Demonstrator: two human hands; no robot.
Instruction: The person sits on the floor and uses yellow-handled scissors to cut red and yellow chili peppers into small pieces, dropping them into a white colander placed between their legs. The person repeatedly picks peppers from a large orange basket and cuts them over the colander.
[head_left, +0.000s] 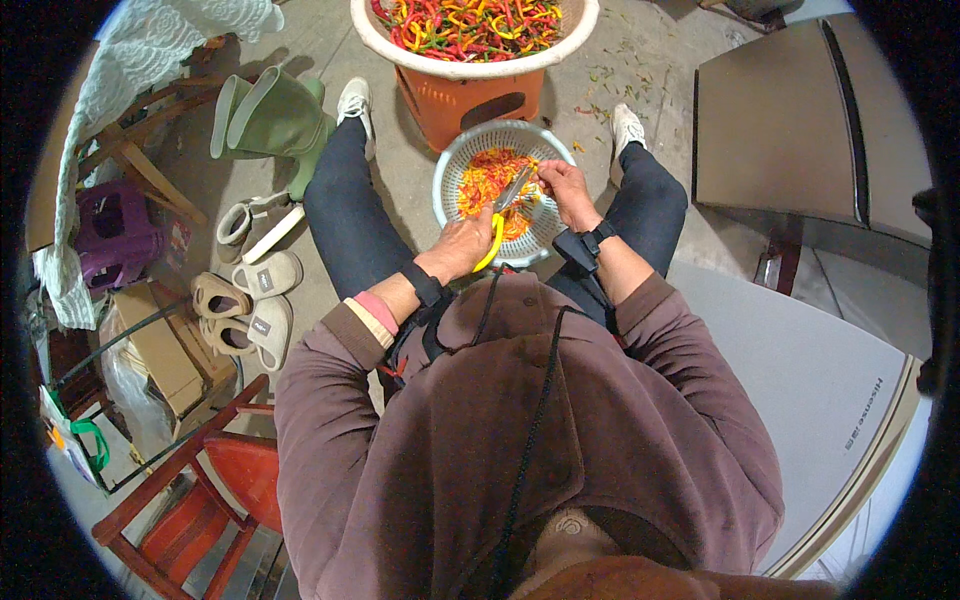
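Observation:
My left hand (463, 244) is closed on a pair of scissors with yellow handles (489, 247), its blades pointing up and right over a pale plastic colander (553, 247). In the colander lie cut red, orange and yellow chili peppers (480, 180). Near the blade tips, my right hand (568, 191) pinches a small chili pepper (533, 163) between thumb and fingers. Beyond the colander, a wide basin with a white rim (472, 71) holds a heap of whole red, yellow and green chilies (465, 30). It rests on an orange plastic crate (431, 101).
Green rubber boots (270, 120), slippers (270, 330) and a purple stool (116, 232) stand at left. A red wooden chair (240, 457) is at lower left. A refrigerator (772, 120) and a grey appliance (795, 360) flank the right side. Chili scraps (607, 82) lie on the floor.

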